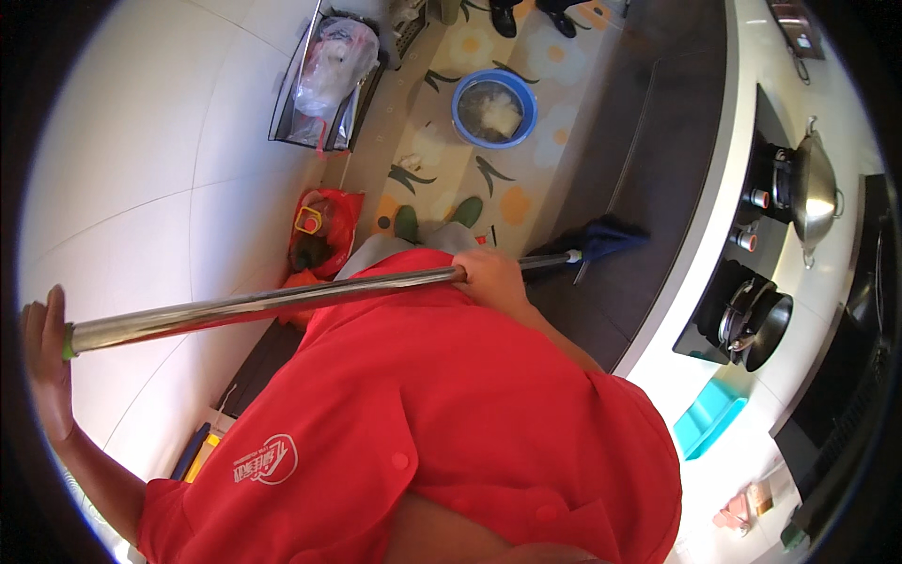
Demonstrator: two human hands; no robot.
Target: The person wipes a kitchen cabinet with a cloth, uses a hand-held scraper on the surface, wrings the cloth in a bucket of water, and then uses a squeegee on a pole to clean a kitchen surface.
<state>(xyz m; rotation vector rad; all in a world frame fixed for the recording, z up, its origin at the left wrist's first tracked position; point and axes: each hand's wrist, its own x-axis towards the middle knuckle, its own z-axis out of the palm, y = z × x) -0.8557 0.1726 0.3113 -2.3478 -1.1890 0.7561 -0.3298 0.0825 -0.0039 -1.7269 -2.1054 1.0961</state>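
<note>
My right hand (493,278) is wrapped around the shiny metal pole (282,299) of a mop, at waist height across my red shirt. At the far left, my left hand (49,359) holds the pole's green-capped end, its fingers pointing up past the cap. The dark blue cloth mop head (609,237) lies at the other end of the pole, against the dark cabinet front (655,141); whether it presses on it cannot be told. Ahead on the floor stands a blue basin (530,106) of murky water with a pale cloth (502,114) in it.
A flower-patterned mat (465,53) covers the floor; another person's black shoes (504,21) are on it. Left, a wire rack (278,127) holds plastic bags, with a red bag (345,218) nearby. On the right counter are a wok (816,190), a frying pan (771,335) and a turquoise tray (710,416).
</note>
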